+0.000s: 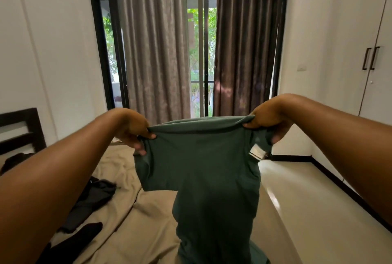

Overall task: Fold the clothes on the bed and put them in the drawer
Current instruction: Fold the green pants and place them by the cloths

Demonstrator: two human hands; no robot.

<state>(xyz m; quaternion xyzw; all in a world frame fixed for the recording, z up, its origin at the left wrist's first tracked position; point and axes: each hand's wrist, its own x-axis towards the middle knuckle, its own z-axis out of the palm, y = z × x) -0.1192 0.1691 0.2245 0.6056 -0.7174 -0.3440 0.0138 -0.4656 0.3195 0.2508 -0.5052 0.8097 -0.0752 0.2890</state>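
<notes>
BEDROOM, MID-FOLD: I hold a green T-shirt [203,168] up in the air over the bed [127,210], in front of drawn curtains [152,51]. My left hand [135,134] pinches one shoulder between thumb and curled fingers, and my right hand [267,123] grips the other. The top edge is stretched between them and the body hangs free, its hem lost below the frame, so I cannot tell whether it touches the sheet. The step in hand, as I read it, is squaring the shirt before it goes down, and doing it well means holding both grips level and the top edge taut so the cloth hangs without a twist. One sleeve spreads open under my left hand, but the side under my right looks bunched, with a white label [257,153] showing there — I would shake that side out first. For the lay-down I would choose the bare sheet straight below, well apart from the dark clothes [89,204] heaped on the bed to my left, and lower hem first so no crease is trapped. No drawer is in view; only a wardrobe [379,30] stands at the right wall.
</notes>
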